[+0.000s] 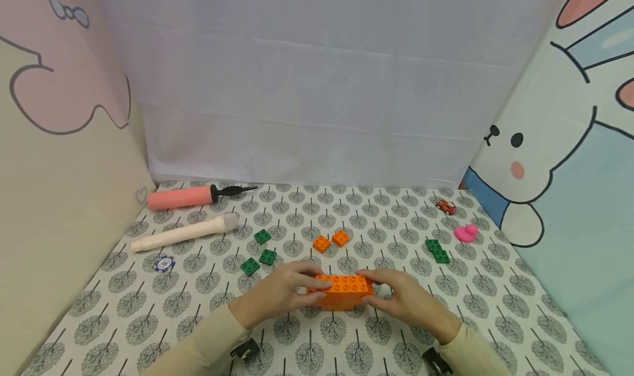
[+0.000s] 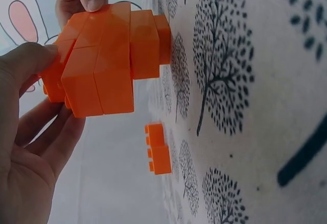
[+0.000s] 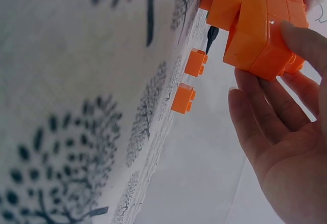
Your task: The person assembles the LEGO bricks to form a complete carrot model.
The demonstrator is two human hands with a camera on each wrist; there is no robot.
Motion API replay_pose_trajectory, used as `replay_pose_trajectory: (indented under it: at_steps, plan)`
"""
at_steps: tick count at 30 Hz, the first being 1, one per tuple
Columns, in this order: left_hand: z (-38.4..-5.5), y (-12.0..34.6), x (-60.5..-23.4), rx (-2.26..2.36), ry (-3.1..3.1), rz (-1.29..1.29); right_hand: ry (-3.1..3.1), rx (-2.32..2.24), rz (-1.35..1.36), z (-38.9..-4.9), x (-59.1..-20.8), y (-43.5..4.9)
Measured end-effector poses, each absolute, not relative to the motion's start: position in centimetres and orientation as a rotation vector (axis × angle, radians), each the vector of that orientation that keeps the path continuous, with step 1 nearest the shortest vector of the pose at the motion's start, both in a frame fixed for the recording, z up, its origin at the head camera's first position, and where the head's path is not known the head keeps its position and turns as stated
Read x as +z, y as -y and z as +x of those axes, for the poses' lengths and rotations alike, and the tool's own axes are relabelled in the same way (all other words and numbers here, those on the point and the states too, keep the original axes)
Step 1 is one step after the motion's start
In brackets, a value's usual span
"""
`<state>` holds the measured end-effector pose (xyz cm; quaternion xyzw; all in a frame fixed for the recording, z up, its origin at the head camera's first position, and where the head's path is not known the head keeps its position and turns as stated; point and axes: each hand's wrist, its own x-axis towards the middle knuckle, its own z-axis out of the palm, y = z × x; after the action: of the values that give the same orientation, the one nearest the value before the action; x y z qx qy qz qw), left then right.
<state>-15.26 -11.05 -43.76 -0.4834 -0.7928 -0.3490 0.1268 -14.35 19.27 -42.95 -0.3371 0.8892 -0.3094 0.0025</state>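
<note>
A stack of orange toy building bricks [image 1: 338, 299] stands before me on the tree-patterned cloth, studs up. Its upper layers are wider than the narrow base, as the left wrist view shows. My left hand [image 1: 282, 292] holds the left end, thumb on the near side and fingers over the top and far side. At the other end my right hand [image 1: 403, 299] grips the upper layer between thumb and fingers. In the right wrist view the thumb presses the side of the stack [image 3: 255, 35]. Two loose orange bricks [image 1: 321, 244] lie just beyond it.
Three green bricks [image 1: 268, 256] lie left of centre, with joined green bricks [image 1: 437, 251] to the right. Further left are a poker chip [image 1: 164, 263], a whitish microphone-shaped stick [image 1: 183, 234] and a pink pump [image 1: 183, 197]. A pink duck [image 1: 466, 233] and red toy car [image 1: 446, 206] sit far right.
</note>
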Motion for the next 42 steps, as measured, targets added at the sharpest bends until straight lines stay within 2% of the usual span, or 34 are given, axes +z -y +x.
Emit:
replay_pose_trajectory:
  at_steps: [42]
  plan:
    - [-15.4,11.0,-44.5,-1.087,2.267,-1.39,-2.769,-0.988,-1.091,-14.6,-42.8,-19.3]
